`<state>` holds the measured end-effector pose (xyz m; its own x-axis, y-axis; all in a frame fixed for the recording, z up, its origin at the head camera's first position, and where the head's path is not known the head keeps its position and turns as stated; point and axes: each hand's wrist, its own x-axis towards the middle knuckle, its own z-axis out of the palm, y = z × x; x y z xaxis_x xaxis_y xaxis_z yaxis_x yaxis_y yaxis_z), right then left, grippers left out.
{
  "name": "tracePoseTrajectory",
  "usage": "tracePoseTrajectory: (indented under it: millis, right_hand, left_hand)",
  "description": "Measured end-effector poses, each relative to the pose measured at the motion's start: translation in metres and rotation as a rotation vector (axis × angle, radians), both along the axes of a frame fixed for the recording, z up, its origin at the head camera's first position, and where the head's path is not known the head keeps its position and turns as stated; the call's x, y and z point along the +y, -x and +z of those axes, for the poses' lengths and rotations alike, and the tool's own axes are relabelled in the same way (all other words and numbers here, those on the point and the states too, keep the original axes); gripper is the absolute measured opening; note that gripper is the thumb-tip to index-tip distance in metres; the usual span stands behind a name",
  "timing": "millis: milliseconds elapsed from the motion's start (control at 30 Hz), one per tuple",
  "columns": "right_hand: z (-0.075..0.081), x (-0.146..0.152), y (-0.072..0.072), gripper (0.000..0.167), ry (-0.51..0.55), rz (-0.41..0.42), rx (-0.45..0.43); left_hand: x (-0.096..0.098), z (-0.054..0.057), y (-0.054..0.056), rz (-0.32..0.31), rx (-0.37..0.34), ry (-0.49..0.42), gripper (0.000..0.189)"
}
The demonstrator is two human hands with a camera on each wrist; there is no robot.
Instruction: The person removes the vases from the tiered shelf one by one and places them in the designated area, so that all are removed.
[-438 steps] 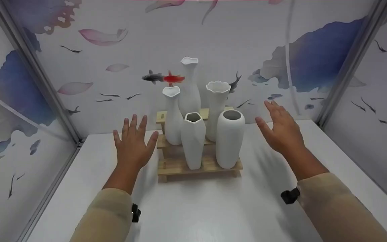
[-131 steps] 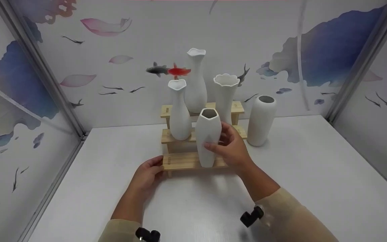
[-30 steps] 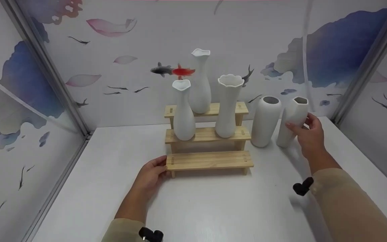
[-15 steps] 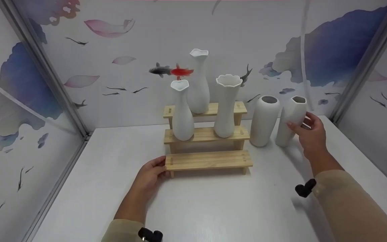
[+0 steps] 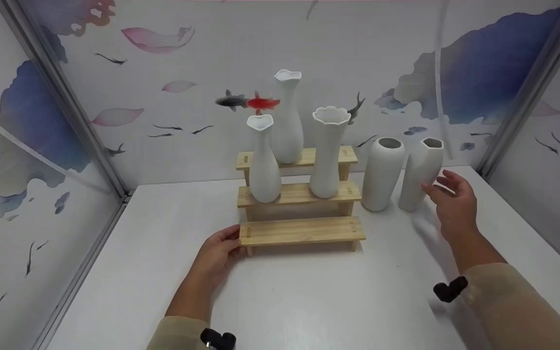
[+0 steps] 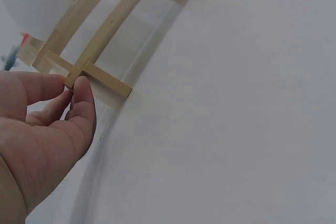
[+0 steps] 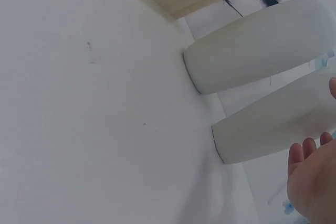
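Note:
My left hand pinches the left end of the lowest step of a three-tier wooden stand; the left wrist view shows its thumb and fingers on the step's corner. On the far right, a white vase with an angular mouth stands upright on the table. Beside it is my right hand, fingers loosened, thumb tip right at the vase's side. In the right wrist view this hand is partly cut off by the frame edge. A rounded white vase stands just left of the angular one.
A narrow-necked vase and a scalloped-rim vase stand on the middle step. The tallest vase is on the top step. Behind the white table rises a wall panel painted with fish and petals; more panels flank both sides.
Earlier, the rounded vase and then the angular vase left the bottom step for the table at right. In the last half second my right hand loosened from the angular vase and drew slightly back right.

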<state>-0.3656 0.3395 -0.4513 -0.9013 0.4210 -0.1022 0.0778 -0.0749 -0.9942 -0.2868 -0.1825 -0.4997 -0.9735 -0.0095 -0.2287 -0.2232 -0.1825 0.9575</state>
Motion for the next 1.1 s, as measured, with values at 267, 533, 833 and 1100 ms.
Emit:
tracePoseTrajectory:
  millis: [267,533,833,1100]
  right_hand:
    - [0.002,-0.015,-0.017,0.075,0.063,0.075,0.059]
    - [0.007,-0.035,-0.022,0.072,0.032,0.136,0.098]
    - [0.015,-0.067,-0.031,0.076,-0.091,0.225,0.107]
    - [0.023,-0.099,-0.034,0.071,-0.096,0.287,0.177]
  left_hand:
    - [0.000,0.000,-0.001,-0.004,0.005,0.005,0.049]
    - [-0.001,0.000,-0.001,-0.003,0.011,0.009,0.050]
    - [-0.001,0.000,0.000,-0.008,-0.008,-0.010,0.051]
    - [-0.001,0.000,0.001,-0.002,-0.010,-0.016,0.050]
